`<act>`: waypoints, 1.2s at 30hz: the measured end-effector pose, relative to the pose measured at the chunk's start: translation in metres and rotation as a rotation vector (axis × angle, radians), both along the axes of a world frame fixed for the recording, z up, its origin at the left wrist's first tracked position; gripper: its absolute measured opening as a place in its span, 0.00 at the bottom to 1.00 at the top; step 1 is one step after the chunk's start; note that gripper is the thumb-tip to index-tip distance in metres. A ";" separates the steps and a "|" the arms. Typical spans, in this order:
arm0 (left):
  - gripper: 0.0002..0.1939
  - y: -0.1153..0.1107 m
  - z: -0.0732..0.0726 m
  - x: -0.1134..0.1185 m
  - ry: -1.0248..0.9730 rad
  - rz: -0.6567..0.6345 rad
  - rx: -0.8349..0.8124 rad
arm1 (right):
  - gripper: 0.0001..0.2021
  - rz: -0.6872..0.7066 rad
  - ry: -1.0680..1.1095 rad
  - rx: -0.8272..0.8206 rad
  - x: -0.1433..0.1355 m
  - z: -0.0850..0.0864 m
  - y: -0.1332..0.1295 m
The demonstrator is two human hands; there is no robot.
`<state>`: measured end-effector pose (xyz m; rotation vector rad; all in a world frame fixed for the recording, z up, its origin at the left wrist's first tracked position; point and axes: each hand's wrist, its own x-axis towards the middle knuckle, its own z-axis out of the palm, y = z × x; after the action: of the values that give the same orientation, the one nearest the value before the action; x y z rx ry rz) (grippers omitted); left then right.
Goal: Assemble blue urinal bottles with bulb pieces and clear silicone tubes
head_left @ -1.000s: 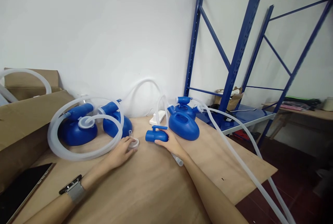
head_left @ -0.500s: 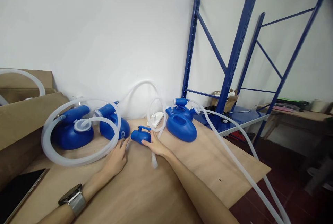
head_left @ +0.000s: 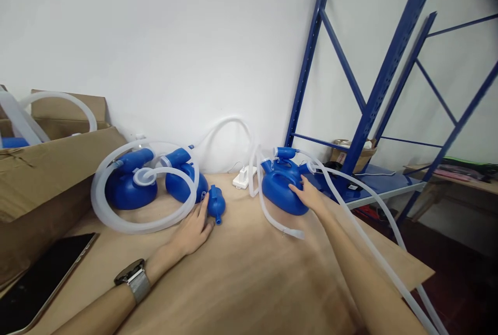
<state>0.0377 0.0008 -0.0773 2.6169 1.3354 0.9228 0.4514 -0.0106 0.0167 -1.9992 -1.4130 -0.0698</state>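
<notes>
My right hand (head_left: 311,196) grips the right end of a blue urinal bottle (head_left: 282,196), thumb on its front. Another blue urinal bottle (head_left: 286,153) stands partly hidden behind it. My left hand (head_left: 194,230) rests on the table with fingers stretched out. Its fingertips lie beside a small blue funnel-like cup with a handle (head_left: 216,203), spout toward me; whether they touch is unclear. Behind the left hand are a blue urinal bottle (head_left: 181,182) and, farther left, another (head_left: 132,190), with a coiled clear hose (head_left: 101,205) around them.
A cardboard box (head_left: 58,169) with hoses stands at the left, near a dark tablet (head_left: 50,278). A white power adapter (head_left: 243,177) lies by the wall. Hoses (head_left: 365,236) hang over the table's right edge. Blue metal shelving (head_left: 373,101) stands beyond.
My right hand has let go of the small blue cup, now beside my left hand, and has moved right onto a urinal bottle. A loose hose end has shifted right. The view has turned left.
</notes>
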 end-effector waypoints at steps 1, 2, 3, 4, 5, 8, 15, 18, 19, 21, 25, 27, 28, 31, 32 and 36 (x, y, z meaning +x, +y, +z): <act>0.42 -0.002 0.002 0.001 -0.001 -0.005 0.008 | 0.32 0.010 -0.011 -0.016 0.001 -0.003 -0.005; 0.41 -0.004 0.004 0.001 0.003 -0.005 0.023 | 0.31 0.025 -0.039 -0.016 -0.002 -0.007 -0.010; 0.40 -0.006 0.006 0.002 0.011 -0.009 0.044 | 0.30 0.043 -0.088 -0.005 -0.008 -0.009 -0.016; 0.38 -0.008 0.008 0.002 0.026 -0.023 0.070 | 0.29 0.074 -0.137 0.004 -0.017 -0.010 -0.022; 0.35 -0.010 0.010 0.002 0.048 -0.049 0.098 | 0.29 0.122 -0.173 0.011 -0.028 -0.009 -0.028; 0.29 -0.012 0.014 0.002 0.103 -0.141 0.162 | 0.22 0.322 -0.211 0.045 -0.069 0.000 -0.045; 0.28 0.002 -0.003 0.000 0.017 -0.035 0.130 | 0.17 0.692 -0.054 -0.007 -0.142 0.021 -0.061; 0.25 0.005 -0.005 -0.001 -0.016 0.004 0.084 | 0.15 0.650 -0.065 0.115 -0.146 0.022 -0.044; 0.24 0.004 -0.003 -0.001 -0.031 0.009 0.066 | 0.15 0.612 -0.096 0.177 -0.144 0.022 -0.036; 0.24 0.000 0.003 -0.001 -0.073 0.003 0.030 | 0.18 0.556 -0.167 0.248 -0.139 0.020 -0.016; 0.30 -0.015 0.018 -0.002 -0.087 -0.120 0.046 | 0.19 0.503 -0.262 0.194 -0.134 0.017 0.018; 0.33 -0.024 0.025 -0.001 -0.018 -0.269 0.113 | 0.16 0.481 -0.338 0.186 -0.134 0.018 0.030; 0.35 -0.028 0.028 0.000 0.025 -0.347 0.148 | 0.16 0.488 -0.396 0.193 -0.134 0.020 0.034; 0.37 -0.037 0.035 0.006 0.129 -0.491 0.222 | 0.16 0.606 -0.650 0.203 -0.133 0.029 0.046; 0.39 -0.039 0.037 0.007 0.148 -0.501 0.231 | 0.16 0.666 -0.747 0.189 -0.133 0.033 0.050; 0.41 -0.041 0.043 0.011 0.177 -0.510 0.218 | 0.16 0.824 -0.993 0.091 -0.134 0.045 0.062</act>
<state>0.0484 -0.0403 -0.0348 3.0370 0.5491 0.8028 0.3175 0.0519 0.0617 -1.1409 -2.6709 -0.8138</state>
